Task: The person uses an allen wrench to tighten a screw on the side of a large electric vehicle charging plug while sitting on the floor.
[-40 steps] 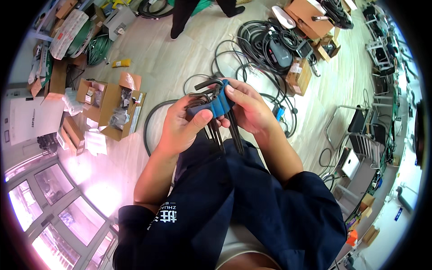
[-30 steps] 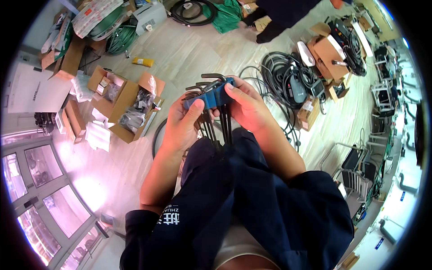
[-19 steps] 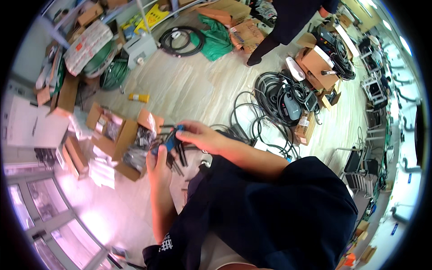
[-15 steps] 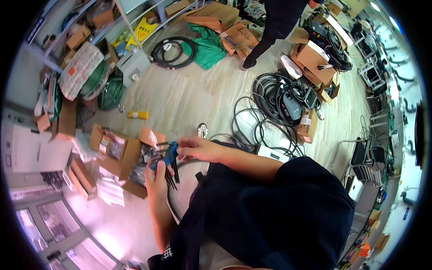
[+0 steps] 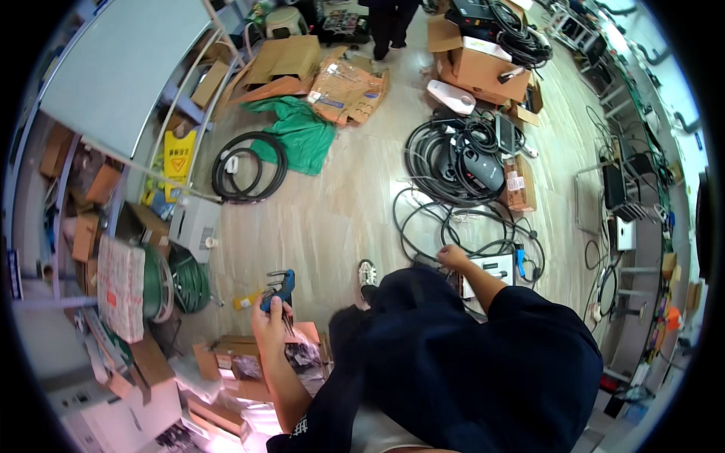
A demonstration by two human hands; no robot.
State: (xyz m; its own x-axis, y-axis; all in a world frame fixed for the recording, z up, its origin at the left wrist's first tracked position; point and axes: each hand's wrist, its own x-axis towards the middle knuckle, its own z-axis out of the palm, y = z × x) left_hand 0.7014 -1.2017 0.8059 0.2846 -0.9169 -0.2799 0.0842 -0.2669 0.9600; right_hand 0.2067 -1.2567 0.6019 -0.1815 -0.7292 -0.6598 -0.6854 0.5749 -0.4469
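Note:
In my left hand (image 5: pixel 269 321) is a blue folding hex key set (image 5: pixel 282 289), with several dark keys fanned out from both ends of its handle. The fingers wrap round the lower part of it. My right hand (image 5: pixel 454 258) is apart from it on the right, above the loops of black cable (image 5: pixel 423 226) on the floor. Its fingers are curled in; whether anything small is in them is hidden. Close by that hand lies a white box-shaped unit (image 5: pixel 498 266), partly covered by my forearm, with a blue piece (image 5: pixel 520 260) beside it.
Open cardboard boxes (image 5: pixel 238 362) stand below my left hand, a yellow packet (image 5: pixel 247 300) beside them. Coiled black cable (image 5: pixel 249 167) and a green sheet (image 5: pixel 298 136) lie farther off. Grey chargers (image 5: pixel 479 167) sit on cable at the right. Another person (image 5: pixel 389 26) stands at the back.
My right hand has let go of the hex key set and swung right toward the cables. The left hand keeps the set. My view has shifted, and the other person is farther away.

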